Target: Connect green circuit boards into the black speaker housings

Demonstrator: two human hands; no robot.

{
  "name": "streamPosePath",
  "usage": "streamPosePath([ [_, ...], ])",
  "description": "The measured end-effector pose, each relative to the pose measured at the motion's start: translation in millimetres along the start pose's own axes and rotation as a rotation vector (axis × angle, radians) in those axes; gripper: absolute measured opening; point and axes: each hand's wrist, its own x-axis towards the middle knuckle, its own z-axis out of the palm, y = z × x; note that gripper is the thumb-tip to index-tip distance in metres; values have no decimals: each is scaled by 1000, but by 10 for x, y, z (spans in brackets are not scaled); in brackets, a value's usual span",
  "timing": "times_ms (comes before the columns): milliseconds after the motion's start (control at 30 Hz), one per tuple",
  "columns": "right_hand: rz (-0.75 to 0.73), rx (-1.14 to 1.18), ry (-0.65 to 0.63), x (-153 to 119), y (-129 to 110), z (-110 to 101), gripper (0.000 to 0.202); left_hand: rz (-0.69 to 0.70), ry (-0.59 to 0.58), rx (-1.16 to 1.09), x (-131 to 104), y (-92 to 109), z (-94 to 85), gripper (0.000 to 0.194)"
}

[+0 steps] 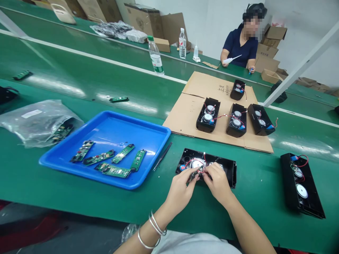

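A small circuit board (195,174) is pinched in the fingers of my left hand (181,186), just above an open black speaker housing (231,165). My right hand (217,181) is closed at the far end of that board, its fingertips on a thin red wire (202,168); the exact grip is partly hidden. Inside the housing a round white speaker (197,163) shows, and a second one is mostly covered by my right hand. A blue part (182,167) sits in the housing's left corner. The housing lies flat on the green table.
Left of my hands stands a blue tray (106,118) with several green circuit boards (137,159), and tweezers (162,157) lie beside it. Several speaker housings (208,114) rest on cardboard (182,109); another housing (302,185) is at right. A bottle (155,58) and a co-worker (241,47) are farther back.
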Motion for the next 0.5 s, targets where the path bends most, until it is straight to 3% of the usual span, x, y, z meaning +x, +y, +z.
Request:
streamPosePath([
  [300,-15,21,-31,161,-106,-38,24,-128,46,-232,39,-7,-64,23],
  [400,147,51,3,270,-122,-67,19,-154,98,-228,55,12,-107,22],
  [500,363,-62,32,378,-85,-26,7,-224,147,-245,72,52,-129,23],
])
